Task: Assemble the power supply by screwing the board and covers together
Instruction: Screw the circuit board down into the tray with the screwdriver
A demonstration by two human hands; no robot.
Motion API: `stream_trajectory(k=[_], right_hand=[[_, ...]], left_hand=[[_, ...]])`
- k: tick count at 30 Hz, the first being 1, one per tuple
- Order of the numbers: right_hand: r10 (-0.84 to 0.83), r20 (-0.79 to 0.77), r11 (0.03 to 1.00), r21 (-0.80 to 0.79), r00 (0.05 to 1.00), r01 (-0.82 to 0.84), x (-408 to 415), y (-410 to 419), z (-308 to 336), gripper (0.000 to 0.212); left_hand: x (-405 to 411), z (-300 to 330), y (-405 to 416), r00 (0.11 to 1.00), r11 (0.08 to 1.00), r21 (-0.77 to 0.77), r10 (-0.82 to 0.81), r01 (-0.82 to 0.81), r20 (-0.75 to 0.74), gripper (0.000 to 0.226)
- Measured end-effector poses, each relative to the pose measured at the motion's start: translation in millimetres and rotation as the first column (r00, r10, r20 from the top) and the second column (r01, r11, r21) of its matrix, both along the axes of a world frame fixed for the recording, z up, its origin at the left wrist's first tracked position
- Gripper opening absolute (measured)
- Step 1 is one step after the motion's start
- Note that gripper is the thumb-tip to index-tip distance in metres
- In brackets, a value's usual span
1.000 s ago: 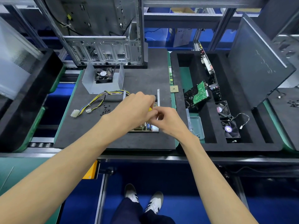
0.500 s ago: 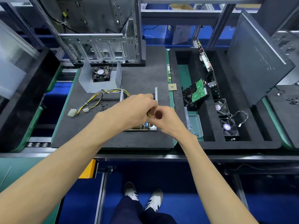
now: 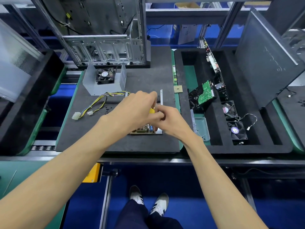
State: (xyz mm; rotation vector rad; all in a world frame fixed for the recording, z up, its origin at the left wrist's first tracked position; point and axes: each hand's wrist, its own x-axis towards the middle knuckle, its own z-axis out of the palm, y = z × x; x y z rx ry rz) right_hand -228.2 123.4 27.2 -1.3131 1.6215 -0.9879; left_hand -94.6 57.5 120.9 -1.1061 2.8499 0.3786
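At mid-frame a yellow-handled screwdriver (image 3: 151,110) is gripped by the left hand (image 3: 135,109); the right hand (image 3: 171,121) is curled at its tip, contents unclear; the board (image 3: 145,129) is seen beneath them on the surface (image 3: 92,133).

I count 3 cooling fans: 1 in the grey metal cover (image 3: 105,83) up and left of my fingers, 2 in the foam tray (image 3: 189,142) to their right. I see 1 cable bundle (image 3: 99,103) to their left, 1 CPU chip (image 3: 178,88) beyond them, 1 green board (image 3: 204,93) and 1 board (image 3: 145,129) beneath 2 hands.
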Motion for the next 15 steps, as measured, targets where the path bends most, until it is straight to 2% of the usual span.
stream_trajectory(k=[2, 4, 6, 8, 10, 11, 13, 15], right_hand=[[-0.011, 0.019, 1.0, -0.006, 1.0, 0.011, 3, 0, 2, 0.019], [0.011, 0.035, 1.0, -0.004, 0.999, -0.01, 3, 2, 4, 0.013], [0.028, 0.016, 0.999, -0.023, 0.999, -0.028, 0, 3, 2, 0.028], [0.007, -0.022, 1.0, -0.012, 1.0, -0.007, -2, 4, 1, 0.024], [-0.036, -0.031, 0.999, -0.008, 0.999, 0.036, -3, 2, 0, 0.013], [-0.049, -0.024, 0.999, -0.014, 0.999, 0.049, -3, 2, 0, 0.018], [-0.032, 0.002, 0.999, -0.01, 0.999, 0.032, -3, 4, 1, 0.019], [0.017, 0.015, 1.0, -0.005, 1.0, -0.017, -4, 7, 4, 0.011]], left_hand=[[-2, 0, 0, 1.0, 1.0, -0.014, 0.013, -0.013, 0.021, 0.019], [-2, 1, -3, 0.994, 0.997, 0.013, -0.083, 0.082, 0.068, 0.01], [0, 2, -5, 0.984, 0.985, 0.078, -0.161, 0.155, 0.078, 0.021], [2, -1, -4, 0.988, 0.986, 0.071, -0.153, 0.151, 0.021, 0.019], [2, -5, -2, 0.998, 0.998, 0.023, -0.063, 0.064, -0.028, 0.031], [2, -8, -3, 0.999, 0.999, 0.004, -0.032, 0.032, -0.03, 0.032], [0, -11, -5, 0.997, 0.999, -0.008, -0.053, 0.053, -0.05, 0.02], [1, -9, -8, 0.991, 0.993, 0.022, -0.119, 0.12, -0.054, 0.013]])
